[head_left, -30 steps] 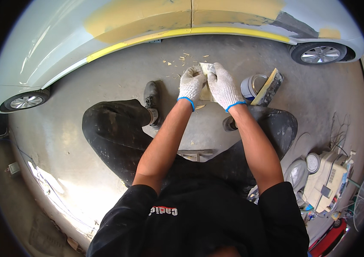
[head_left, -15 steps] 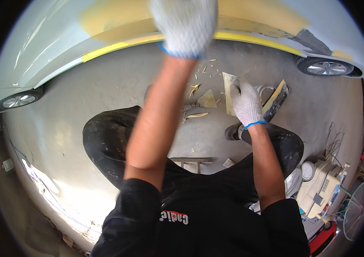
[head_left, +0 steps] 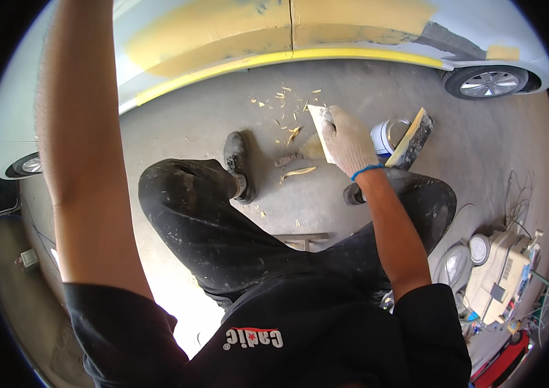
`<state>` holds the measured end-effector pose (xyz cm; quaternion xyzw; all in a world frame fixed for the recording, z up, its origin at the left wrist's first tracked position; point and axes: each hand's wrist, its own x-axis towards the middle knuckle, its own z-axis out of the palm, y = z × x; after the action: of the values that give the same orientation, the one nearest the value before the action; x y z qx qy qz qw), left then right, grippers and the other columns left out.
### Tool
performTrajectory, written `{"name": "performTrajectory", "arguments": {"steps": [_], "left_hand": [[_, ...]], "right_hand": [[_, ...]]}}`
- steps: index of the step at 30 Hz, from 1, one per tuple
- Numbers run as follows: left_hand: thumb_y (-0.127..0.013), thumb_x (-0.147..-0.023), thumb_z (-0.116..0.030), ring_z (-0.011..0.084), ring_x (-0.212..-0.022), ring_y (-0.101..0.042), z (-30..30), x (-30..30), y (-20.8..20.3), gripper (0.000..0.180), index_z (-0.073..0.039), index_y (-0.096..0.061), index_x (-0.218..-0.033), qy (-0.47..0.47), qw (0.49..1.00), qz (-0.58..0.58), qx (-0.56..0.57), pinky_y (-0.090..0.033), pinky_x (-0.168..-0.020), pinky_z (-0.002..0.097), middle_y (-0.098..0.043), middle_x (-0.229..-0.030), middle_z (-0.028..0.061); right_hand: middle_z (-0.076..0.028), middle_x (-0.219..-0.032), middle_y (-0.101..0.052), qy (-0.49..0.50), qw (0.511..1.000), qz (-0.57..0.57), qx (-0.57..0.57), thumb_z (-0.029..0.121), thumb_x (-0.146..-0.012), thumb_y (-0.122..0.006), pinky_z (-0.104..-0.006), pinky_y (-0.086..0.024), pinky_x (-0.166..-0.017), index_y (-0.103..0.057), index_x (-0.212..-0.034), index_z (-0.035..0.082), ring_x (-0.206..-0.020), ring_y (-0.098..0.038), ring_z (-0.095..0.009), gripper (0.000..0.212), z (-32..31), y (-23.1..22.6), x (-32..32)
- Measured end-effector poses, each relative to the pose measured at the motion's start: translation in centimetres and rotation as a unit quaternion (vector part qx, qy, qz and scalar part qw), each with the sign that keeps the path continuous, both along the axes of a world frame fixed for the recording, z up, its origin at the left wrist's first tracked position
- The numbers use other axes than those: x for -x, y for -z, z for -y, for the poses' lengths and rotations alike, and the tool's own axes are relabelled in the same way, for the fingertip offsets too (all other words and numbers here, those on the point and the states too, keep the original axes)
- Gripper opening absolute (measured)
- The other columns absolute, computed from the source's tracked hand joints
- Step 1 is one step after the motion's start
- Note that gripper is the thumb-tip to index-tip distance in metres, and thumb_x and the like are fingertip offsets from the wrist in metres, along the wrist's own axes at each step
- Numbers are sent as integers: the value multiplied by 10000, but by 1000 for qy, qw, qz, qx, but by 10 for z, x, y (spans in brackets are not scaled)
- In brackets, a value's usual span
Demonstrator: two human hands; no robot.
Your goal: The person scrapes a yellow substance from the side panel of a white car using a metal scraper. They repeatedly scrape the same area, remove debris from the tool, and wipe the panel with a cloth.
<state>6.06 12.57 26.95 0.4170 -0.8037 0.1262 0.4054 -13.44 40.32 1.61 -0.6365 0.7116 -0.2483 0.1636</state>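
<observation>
My right hand, in a white knit glove with a blue cuff, is closed around a pale flat putty spreader. Its thumb lies along the plate. Up the left side runs my left forearm, leaving through the top edge, so that hand is out of sight. Across the top stretches a pale car body with broad yellow filler patches and a bright yellow strip along its sill. Just right of my right hand stand an open white-and-blue can and a dark board smeared with yellow filler.
A putty knife lies on the floor, partly behind the right hand. Yellow scraps are scattered around it. A low stool shows between my legs. At lower right are a beige case and tangled wire.
My left arm has swung left, and its gloved hand has passed out of view at the top. My right hand has shifted slightly left with the putty spreader. The view has moved a little.
</observation>
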Motion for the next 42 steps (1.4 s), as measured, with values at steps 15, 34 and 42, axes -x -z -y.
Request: {"name": "performTrajectory", "arguments": {"steps": [15,34,42], "left_hand": [[-603,-955,-434,243,-915,-643,-1,0,-55,409,-51,-682,-1074,-31,997,65,9,-494,-840,341,-701,-972,104],[-628,-921,-486,373,-974,-669,3,1,-84,420,-111,-687,-1100,-58,997,54,8,-512,-875,448,-710,-998,169],[-602,-940,-501,396,-1044,-641,-13,8,-93,438,-106,-694,-1106,-120,988,93,20,-484,-918,479,-704,-1057,181]], "right_hand": [[-242,-911,-678,-32,998,46,-26,175,-939,-561,-547,-527,-770,-591,-1018,22,-863,-660,-442,175,-17,-41,-7],[-252,-928,-677,-24,996,66,-59,176,-936,-557,-552,-523,-789,-593,-966,11,-882,-654,-458,172,-20,-55,-3],[-254,-892,-682,-27,997,59,-51,189,-944,-549,-563,-525,-765,-594,-974,22,-841,-663,-461,176,-24,-66,-7]]}}
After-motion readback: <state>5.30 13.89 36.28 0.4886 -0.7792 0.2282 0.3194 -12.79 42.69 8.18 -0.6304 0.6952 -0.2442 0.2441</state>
